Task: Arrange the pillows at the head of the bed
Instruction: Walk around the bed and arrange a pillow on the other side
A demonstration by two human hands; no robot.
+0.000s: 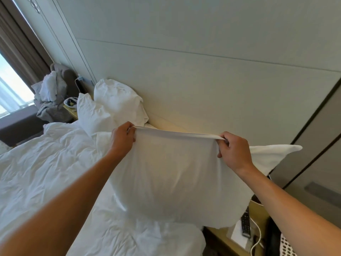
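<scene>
A white pillow (175,178) hangs in the air over the near head end of the bed (42,163). My left hand (122,140) grips its top edge at the left, and my right hand (233,150) pinches the same edge further right. The edge is stretched taut between them. Two more white pillows (110,106) lean against the pale headboard wall (203,80) at the far side of the bed. A rumpled white duvet covers the mattress.
A wooden bedside table (258,215) stands at the lower right with a black remote (245,224) and a white cable. A grey chair (55,93) piled with clothes sits by the window at the far left. A grey cabinet panel (317,154) stands at the right.
</scene>
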